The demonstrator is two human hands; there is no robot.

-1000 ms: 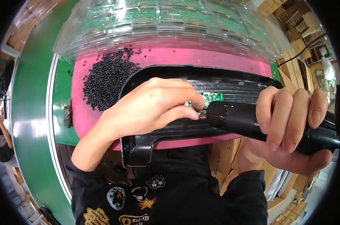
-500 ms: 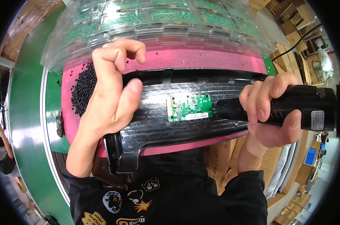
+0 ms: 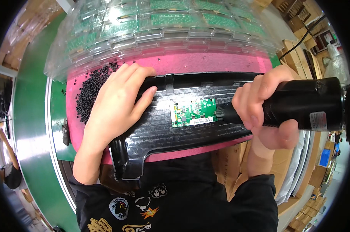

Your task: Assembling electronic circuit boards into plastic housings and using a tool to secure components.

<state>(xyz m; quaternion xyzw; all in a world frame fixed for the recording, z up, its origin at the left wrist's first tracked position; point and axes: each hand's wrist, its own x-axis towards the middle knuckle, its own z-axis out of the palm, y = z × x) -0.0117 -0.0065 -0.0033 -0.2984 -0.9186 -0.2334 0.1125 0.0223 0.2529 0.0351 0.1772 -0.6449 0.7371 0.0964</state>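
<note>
A long black plastic cover [image 3: 151, 133] lies across the pink mat, and a green circuit board [image 3: 193, 110] sits flat in its middle. My left hand [image 3: 119, 96] grips the cover's far left rim, fingers over the edge and thumb on the inner side. In my right hand [image 3: 265, 100] is a thick black electric screwdriver [image 3: 294, 102], lying nearly level. Its narrow end points left and meets the board's right edge; the exact contact at the tip is too fine to make out.
Small black screws [image 3: 90, 91] lie heaped left of the cover on the pink mat [image 3: 206, 60]. Stacked clear plastic trays [image 3: 159, 34] with green boards stand at the back. Cardboard boxes [image 3: 275, 162] are at the right, near a black cord [image 3: 302, 38].
My left hand has come down from its raised, curled pose onto the cover's far left rim. The screwdriver in my right hand has shifted slightly left, its tip closer over the board's right edge.
</note>
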